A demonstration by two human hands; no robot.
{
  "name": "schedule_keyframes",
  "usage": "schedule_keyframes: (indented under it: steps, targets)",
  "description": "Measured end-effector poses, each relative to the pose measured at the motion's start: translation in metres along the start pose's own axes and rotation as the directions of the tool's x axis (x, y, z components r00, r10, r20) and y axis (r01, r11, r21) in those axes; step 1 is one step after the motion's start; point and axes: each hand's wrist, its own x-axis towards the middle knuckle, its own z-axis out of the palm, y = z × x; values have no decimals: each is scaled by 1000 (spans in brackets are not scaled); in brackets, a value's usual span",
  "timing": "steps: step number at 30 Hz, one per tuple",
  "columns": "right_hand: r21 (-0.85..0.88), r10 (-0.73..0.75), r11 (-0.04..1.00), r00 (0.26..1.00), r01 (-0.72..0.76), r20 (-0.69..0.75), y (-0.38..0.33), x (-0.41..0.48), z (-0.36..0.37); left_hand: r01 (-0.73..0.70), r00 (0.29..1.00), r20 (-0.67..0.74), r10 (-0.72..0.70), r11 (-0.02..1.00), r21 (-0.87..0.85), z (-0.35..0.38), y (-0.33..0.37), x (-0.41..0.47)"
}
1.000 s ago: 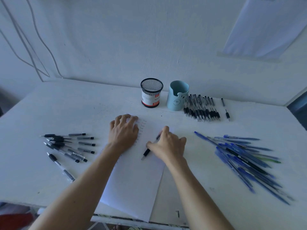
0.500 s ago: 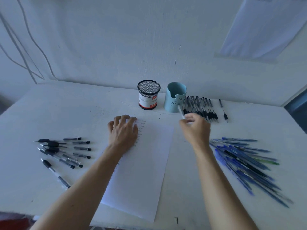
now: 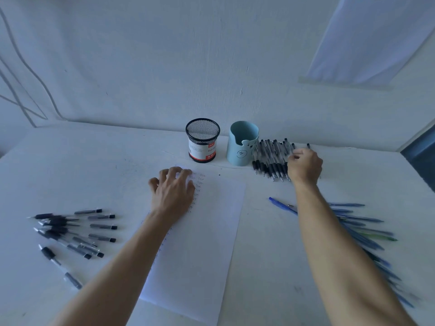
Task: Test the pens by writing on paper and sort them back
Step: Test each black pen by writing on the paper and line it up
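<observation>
Reaching with your right hand point(image 3: 304, 164), you have its fingers point(image 3: 296, 157) curled at the end of the row of black pens point(image 3: 270, 161), which lies just to their left on the table point(image 3: 94, 165), but I cannot tell whether a pen is pinched inside. Your left hand point(image 3: 173, 191) rests flat, fingers spread and loose, pinning the top of the paper point(image 3: 211, 231). These pens look light, stiff and apt to roll, so take one by its dark rubber grip, not the slick clear barrel.
</observation>
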Motion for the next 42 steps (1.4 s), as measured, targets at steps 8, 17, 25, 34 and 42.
schedule_keyframes:
  steps: [8, 17, 25, 34, 42]
  targets:
    - [-22, 0, 1000, 999, 0, 44, 3, 1, 0, 2, 1000, 1, -2, 1000, -2, 0, 1, 0]
    - [-28, -190, 982, 981, 189, -43, -26, -65, 8, 37, 999, 26, -35, 997, -67, -6, 1, -1]
    - [-42, -474, 820, 718, 571, 510, -43, -172, 36, 155, 972, 226, -59, 887, -434, -37, -16, 3]
    - [-128, -409, 731, 580, 670, 704, -39, -206, 45, 122, 992, 41, -116, 976, -180, -66, -74, -30]
    - [-177, -440, 682, 591, 710, 676, -35, -212, 47, 250, 966, -68, -249, 968, 13, -87, -102, -60]
